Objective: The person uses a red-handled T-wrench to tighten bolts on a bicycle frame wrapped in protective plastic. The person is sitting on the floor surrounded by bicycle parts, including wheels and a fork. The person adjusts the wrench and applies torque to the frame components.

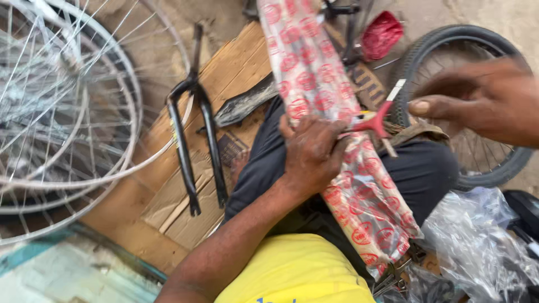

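A long bicycle part wrapped in clear plastic with red round prints [314, 84] lies across my lap, from the top middle down to the lower right. My left hand [311, 154] grips it around the middle. A red three-armed wrench [373, 122] sits against the wrap just right of that hand, touching its fingers. My right hand [485, 98] hovers at the right edge, thumb and fingers curled close together, a short gap from the wrench and holding nothing that I can see.
A black bicycle fork [193, 129] lies on brown cardboard [168, 185]. Bare spoked rims [62, 106] are stacked at the left. A tyred wheel [471, 101] stands at the right, a red saddle cover [382, 33] above. Crumpled clear plastic [477, 241] fills the lower right.
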